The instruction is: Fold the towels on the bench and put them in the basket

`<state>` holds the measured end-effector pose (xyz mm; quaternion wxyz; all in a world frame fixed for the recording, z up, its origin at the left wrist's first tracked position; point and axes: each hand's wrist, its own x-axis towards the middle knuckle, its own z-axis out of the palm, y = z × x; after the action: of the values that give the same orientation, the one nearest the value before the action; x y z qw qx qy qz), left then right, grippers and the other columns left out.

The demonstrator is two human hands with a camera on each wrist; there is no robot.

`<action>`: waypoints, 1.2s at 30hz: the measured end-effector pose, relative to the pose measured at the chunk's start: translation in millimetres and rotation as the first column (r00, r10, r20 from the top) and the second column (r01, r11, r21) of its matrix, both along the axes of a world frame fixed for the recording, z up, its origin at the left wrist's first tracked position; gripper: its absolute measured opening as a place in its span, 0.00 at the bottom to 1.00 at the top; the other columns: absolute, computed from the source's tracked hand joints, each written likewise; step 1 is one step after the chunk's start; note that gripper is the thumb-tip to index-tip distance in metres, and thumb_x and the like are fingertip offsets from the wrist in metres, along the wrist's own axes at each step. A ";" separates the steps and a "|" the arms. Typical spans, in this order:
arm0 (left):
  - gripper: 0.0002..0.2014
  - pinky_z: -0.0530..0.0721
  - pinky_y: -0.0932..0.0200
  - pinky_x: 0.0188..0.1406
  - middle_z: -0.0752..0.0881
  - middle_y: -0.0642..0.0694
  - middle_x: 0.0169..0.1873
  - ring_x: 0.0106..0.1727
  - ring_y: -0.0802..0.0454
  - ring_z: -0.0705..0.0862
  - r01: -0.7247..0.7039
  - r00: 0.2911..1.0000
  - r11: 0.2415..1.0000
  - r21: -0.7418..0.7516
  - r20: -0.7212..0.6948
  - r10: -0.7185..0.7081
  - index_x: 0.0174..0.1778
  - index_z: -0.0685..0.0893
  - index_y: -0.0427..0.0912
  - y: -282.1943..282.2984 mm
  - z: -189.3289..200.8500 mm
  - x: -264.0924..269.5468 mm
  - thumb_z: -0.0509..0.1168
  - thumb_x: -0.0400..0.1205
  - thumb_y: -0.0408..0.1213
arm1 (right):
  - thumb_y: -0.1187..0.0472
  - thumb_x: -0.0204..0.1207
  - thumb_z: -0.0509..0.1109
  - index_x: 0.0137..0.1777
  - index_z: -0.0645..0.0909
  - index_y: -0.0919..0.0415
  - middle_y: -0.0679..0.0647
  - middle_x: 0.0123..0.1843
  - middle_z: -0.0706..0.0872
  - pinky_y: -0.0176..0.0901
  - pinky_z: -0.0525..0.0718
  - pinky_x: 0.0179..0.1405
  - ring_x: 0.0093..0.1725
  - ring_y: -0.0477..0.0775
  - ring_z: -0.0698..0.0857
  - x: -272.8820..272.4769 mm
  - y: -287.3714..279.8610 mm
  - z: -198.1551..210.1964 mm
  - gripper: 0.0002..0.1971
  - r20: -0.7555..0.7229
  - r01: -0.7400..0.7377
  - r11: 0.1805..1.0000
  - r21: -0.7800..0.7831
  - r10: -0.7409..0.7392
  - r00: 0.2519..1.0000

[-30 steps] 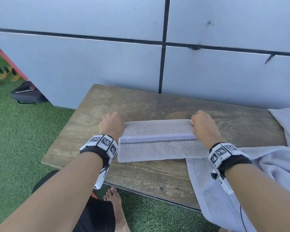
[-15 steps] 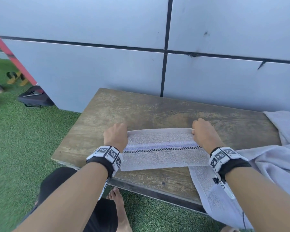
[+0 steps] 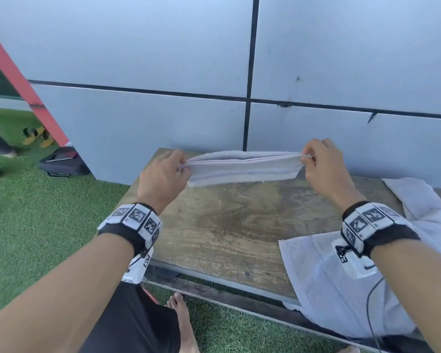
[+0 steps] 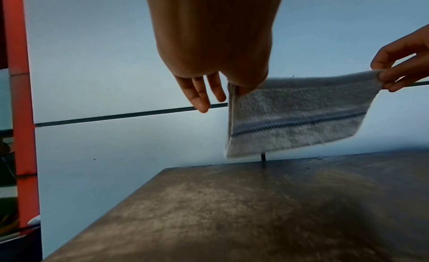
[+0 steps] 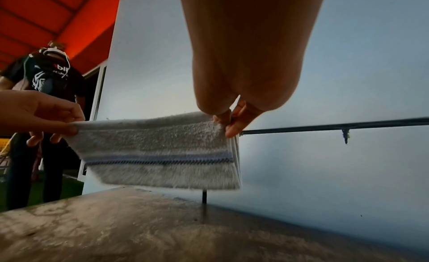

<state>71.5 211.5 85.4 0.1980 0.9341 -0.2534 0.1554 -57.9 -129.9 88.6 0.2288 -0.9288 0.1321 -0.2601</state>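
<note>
Both hands are raised apart over a wooden bench (image 3: 229, 225), each pinching one top corner of a small folded towel (image 3: 242, 168) stretched level between them. Nearest the viewer, each forearm wears a black wrist strap with square black-and-white markers. On the left, the left hand (image 3: 161, 179) grips its corner between thumb and forefinger, while three other fingers (image 4: 199, 93) hang straight and loose. On the right, the right hand (image 3: 323, 164) pinches the opposite corner with curled fingertips.

Seen from the wrist views, the towel hangs clear of the bench, not touching it. It is pale grey, folded in several layers, with a blue band and dark zigzag stitching running near its lower edge.

At the right end of the bench lies a heap of unfolded pale towels (image 3: 341, 289), draping over the front edge. Green artificial grass (image 3: 36, 225) surrounds the bench. Behind it stands a pale grey panelled wall (image 3: 163, 59) with dark seams.
</note>
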 end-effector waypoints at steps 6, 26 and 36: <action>0.07 0.79 0.53 0.29 0.78 0.53 0.45 0.38 0.47 0.80 0.074 0.990 0.995 0.062 -0.125 -0.065 0.49 0.76 0.51 25.1 -47.2 -33.2 0.67 0.81 0.45 | 0.72 0.74 0.72 0.45 0.82 0.58 0.54 0.46 0.78 0.39 0.70 0.46 0.43 0.56 0.80 -48.2 5.3 -47.4 0.08 -0.167 -0.121 0.993 0.004 0.120 0.979; 0.20 0.73 0.56 0.28 0.78 0.46 0.28 0.32 0.45 0.79 -0.291 0.766 0.944 0.159 -0.553 0.329 0.37 0.80 0.38 -14.2 -108.8 -46.7 0.69 0.82 0.52 | 0.55 0.80 0.66 0.29 0.72 0.62 0.57 0.27 0.78 0.43 0.76 0.29 0.28 0.57 0.80 -34.5 25.3 -115.6 0.19 -0.575 0.307 0.949 0.076 -0.210 0.791; 0.17 0.67 0.60 0.24 0.70 0.49 0.24 0.24 0.51 0.68 -0.286 0.823 0.956 0.058 -0.497 0.277 0.28 0.66 0.43 -17.1 -92.3 -40.9 0.64 0.80 0.39 | 0.65 0.73 0.66 0.28 0.72 0.58 0.57 0.28 0.80 0.49 0.85 0.35 0.30 0.59 0.83 -33.1 23.4 -91.1 0.12 -0.550 0.283 0.957 0.064 -0.203 0.810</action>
<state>30.5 194.3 -6.8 0.2406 0.9673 -0.0514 -0.0618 -91.0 -106.5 -2.5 0.2130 -0.9207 0.3271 -0.0065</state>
